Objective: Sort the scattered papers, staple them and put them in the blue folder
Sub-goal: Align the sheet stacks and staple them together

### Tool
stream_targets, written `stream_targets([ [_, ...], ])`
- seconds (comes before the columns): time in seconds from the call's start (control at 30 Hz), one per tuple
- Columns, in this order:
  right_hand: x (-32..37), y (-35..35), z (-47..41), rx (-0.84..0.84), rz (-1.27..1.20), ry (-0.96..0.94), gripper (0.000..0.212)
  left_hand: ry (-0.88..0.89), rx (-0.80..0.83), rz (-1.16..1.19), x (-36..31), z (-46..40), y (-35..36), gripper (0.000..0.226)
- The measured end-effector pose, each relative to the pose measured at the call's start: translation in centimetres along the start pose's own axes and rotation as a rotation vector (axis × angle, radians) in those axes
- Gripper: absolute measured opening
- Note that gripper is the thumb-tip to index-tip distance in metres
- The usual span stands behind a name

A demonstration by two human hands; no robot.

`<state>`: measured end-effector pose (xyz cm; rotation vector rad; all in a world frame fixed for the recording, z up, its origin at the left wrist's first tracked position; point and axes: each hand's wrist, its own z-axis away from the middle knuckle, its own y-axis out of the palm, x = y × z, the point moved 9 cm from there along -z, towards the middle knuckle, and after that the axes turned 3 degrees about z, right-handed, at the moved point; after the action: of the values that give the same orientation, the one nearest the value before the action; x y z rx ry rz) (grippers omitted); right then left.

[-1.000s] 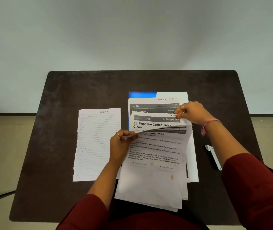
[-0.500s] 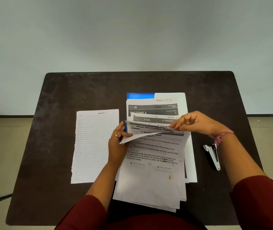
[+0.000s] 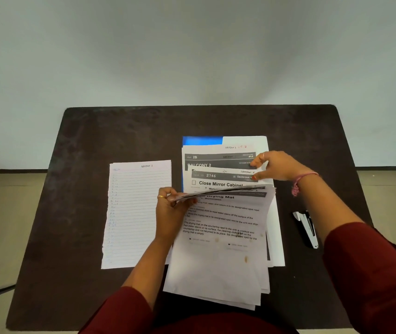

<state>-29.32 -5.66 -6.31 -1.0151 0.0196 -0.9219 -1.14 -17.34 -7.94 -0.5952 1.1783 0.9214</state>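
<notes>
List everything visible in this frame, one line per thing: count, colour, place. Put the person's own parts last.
table: one, dark brown, fills the lower frame before a pale wall.
lined sheet: one, white, headed Section 1, lying flat left of centre.
printed sheets: a loose overlapping pile, exact count unclear, white with dark headers, centre of the table.
blue folder: one, blue, only a far corner shows beneath the pile.
stapler: one, black and silver, right of the pile.
left hand: pinches lifted sheets at the pile's left edge; gold ring.
right hand: fingers at the far sheets' right edge; pink wrist thread.
sleeves: two, dark red, bottom edge.
</notes>
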Motion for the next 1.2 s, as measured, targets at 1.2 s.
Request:
stream_targets([
  [1.2,2.5,9.7,10.3,-0.124,-1.178,0.026,0.033,-0.3,-0.039,0.249,-0.2,0.6,0.5,0.049],
])
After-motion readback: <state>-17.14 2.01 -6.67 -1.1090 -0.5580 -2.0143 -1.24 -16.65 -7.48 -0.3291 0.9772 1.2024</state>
